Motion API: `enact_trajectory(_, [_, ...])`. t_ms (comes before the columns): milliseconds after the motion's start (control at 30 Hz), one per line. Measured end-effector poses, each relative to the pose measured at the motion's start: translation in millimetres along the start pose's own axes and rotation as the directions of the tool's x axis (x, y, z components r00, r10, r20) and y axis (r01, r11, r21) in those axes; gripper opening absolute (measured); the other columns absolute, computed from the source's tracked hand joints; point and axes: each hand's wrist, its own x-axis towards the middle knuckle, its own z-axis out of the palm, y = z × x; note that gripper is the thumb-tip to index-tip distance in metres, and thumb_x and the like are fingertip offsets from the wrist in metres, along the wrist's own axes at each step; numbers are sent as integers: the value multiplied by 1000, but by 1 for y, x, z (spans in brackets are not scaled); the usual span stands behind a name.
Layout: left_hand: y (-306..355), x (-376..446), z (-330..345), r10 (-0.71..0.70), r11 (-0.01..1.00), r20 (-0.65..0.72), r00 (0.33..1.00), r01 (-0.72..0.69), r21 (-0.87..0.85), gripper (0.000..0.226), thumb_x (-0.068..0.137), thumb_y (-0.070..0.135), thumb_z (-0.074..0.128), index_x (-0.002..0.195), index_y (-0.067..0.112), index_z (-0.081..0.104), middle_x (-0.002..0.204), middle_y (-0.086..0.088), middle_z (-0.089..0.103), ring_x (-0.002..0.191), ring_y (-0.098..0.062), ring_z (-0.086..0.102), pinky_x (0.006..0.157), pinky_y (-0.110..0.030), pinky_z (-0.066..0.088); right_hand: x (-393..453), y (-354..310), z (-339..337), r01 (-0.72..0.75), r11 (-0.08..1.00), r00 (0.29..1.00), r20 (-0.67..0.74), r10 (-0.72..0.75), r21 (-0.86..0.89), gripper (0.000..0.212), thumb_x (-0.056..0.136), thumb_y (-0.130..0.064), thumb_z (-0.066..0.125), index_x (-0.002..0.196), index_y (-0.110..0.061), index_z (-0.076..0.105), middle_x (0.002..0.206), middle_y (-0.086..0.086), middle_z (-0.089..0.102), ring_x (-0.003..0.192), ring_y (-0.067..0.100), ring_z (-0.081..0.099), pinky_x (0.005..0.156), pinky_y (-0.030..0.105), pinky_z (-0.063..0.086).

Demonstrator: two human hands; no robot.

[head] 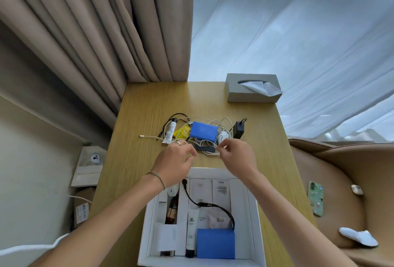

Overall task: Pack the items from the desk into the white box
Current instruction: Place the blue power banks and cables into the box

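Mid-packing: the right hand (233,154) pinches a white cable (210,153) from the tangle on the desk (147,104), while the left hand (178,156), fingers curled together, reaches alongside; whether it grips anything cannot be told. The next move probably calls for freeing the cable and carrying it to the white box (254,213), just in front and already part-filled.

Both forearms bare, no sleeves. Left hand (175,161) wears a ring (178,143). Thin cord bracelet (157,178) on left wrist.

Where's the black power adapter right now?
Still on the desk, not in the white box: the black power adapter stands at the right end of the cable pile, just right of the white charger.
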Motion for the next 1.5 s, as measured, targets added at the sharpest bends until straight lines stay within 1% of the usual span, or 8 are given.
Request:
enact_trajectory(233, [-8,52,20,-126,991,110,986,120,60,22,93,17,56,109,26,69,110,4,63,104,-15,58,89,-36,52,58,17,2,-57,997,990,126,64,-58,28,92,-16,55,112,-20,74,109,-1,76,85,15,66,73,32,59])
enact_trajectory(467, [-27,124,49,-198,947,157,968,148,287,49,89,15,58,136,25,49,128,-3,55,117,-22,50,91,-38,51,89,28,22,-114,992,980,169,104,55,30,91,-15,52,110,-18,75,106,1,76,79,16,68,61,25,49])
enact_trajectory(567, [-36,145,66,-212,921,208,955,124,370,64,84,16,64,143,26,39,132,-5,50,122,-24,45,88,-39,52,96,34,29,-113,988,981,170,94,104,28,92,-17,54,110,-17,74,104,1,75,80,16,69,70,32,60])
enact_trajectory(833, [-51,176,98,-148,774,288,946,-70,629,76,72,21,79,136,26,37,128,-8,48,116,-26,48,80,-38,45,92,58,35,-136,977,975,196,103,162,20,94,-20,59,108,-21,74,99,-4,75,83,10,68,76,35,61])
enact_trajectory(1000, [-55,184,98,-123,842,273,954,-46,538,66,69,19,80,121,25,40,118,-3,53,106,-25,55,69,-37,46,82,68,36,-150,965,975,196,108,214,17,95,-20,61,103,-22,75,91,-8,71,80,5,66,73,29,59])
enact_trajectory(1167, [-60,175,82,-64,920,227,972,-31,391,61,68,14,78,113,24,37,111,-2,50,88,-25,58,63,-38,50,81,65,43,-124,975,970,229,80,185,19,94,-19,60,104,-24,75,97,-7,73,87,9,67,77,34,60])
enact_trajectory(1367, [-56,150,31,-150,984,-64,987,155,83,61,68,13,78,112,27,39,110,3,42,83,-17,56,59,-31,51,90,48,60,3,999,956,294,-15,41,30,89,-5,58,110,-18,75,105,1,74,94,19,68,79,37,60])
enact_trajectory(1500, [-53,115,-8,-267,958,-282,921,221,-186,67,67,12,85,113,31,40,115,3,46,94,-3,51,64,-20,43,103,27,75,162,983,923,367,-119,-90,34,84,-1,59,111,-15,73,107,9,72,102,31,66,83,37,56])
